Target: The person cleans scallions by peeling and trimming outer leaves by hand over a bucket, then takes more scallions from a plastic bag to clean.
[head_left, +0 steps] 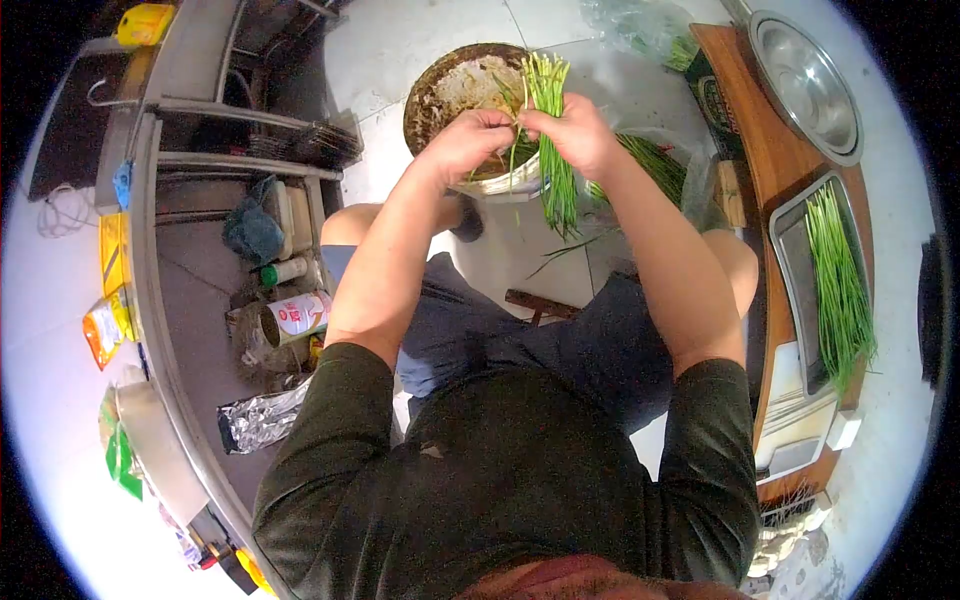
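My right hand (577,135) is closed round an upright bunch of green chives (557,185), their pale cut ends on top and the leaves hanging down. Close against it, my left hand (468,145) is in a pinch, with a thin chive strand (515,160) between the fingertips. Both hands are over the rim of a round bucket (500,184) that has pale, rice-like scraps (475,82) and brown waste in it. More chives (655,168) lie in a clear plastic bag to the right, partly hidden by my right forearm.
On the wooden board (765,130) at right are a steel bowl (808,85) and a metal tray (795,270) with chives (838,285) on it. A metal-framed shelf (190,330) at left holds a can (298,315), foil (265,412) and a blue cloth (250,228). A low wooden stool (540,303) shows between my legs.
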Tool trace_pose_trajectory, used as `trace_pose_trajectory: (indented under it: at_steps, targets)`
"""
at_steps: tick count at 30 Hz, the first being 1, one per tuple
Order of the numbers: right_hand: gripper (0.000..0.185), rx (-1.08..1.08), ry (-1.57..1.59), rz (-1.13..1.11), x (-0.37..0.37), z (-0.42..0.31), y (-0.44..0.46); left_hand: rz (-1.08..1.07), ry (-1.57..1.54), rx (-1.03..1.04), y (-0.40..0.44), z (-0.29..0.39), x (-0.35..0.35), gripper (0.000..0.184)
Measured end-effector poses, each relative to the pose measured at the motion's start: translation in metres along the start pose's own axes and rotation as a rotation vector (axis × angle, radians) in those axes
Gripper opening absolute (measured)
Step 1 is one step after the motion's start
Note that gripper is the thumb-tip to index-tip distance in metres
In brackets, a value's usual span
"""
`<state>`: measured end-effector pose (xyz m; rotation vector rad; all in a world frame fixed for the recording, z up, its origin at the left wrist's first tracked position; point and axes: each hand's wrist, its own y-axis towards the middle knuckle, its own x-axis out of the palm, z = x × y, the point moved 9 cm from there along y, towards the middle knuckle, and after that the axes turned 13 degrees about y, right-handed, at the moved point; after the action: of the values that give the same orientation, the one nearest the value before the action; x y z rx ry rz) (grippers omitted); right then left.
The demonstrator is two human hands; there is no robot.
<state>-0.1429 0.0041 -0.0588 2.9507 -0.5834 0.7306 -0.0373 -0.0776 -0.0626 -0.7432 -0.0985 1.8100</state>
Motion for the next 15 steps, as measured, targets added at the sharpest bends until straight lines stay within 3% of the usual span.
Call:
trace_pose_trajectory:
  at_steps: [7, 12, 15]
  targets:
    - [0.033, -0.080, -0.320, 0.089, -0.011, 0.012, 0.006, 0.095, 0.154, -0.092, 0.000, 0.008, -0.008, 0.014]
    - [0.031, -0.197, -0.209, 0.110, -0.012, 0.013, 0.010, 0.145, -0.033, -0.020, -0.008, 0.017, -0.011, 0.015]
    - [0.027, -0.154, -0.126, 0.099, -0.015, 0.013, 0.012, 0.003, 0.147, 0.016, 0.011, 0.003, -0.014, 0.012]
